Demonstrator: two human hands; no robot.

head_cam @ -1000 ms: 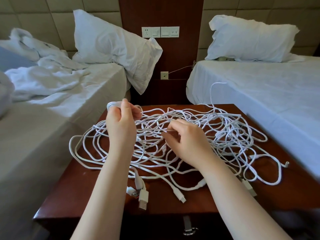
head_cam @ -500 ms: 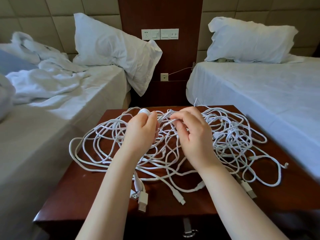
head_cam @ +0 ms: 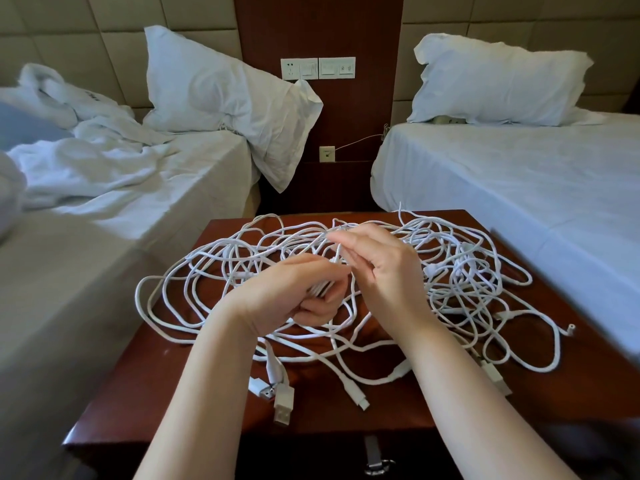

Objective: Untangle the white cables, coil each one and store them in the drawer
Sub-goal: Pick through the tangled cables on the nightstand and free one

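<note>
1. At the near edge, the drawer pull (head_cam: 375, 459) hangs below the nightstand (head_cam: 166, 386) top, USB plugs (head_cam: 284, 403) lying just behind it
2. Over the tangled white cables (head_cam: 460, 268), the left hand (head_cam: 304, 289) curls round a few strands
3. Just beside it, the right hand (head_cam: 381, 268) pinches 1 strand raised above the tangle
4. Beyond, a pillow (head_cam: 225, 95) sags off the left bed (head_cam: 121, 202)

Left hand (head_cam: 298, 295) curled, gripping; right hand (head_cam: 381, 268) pinching just above.
</note>
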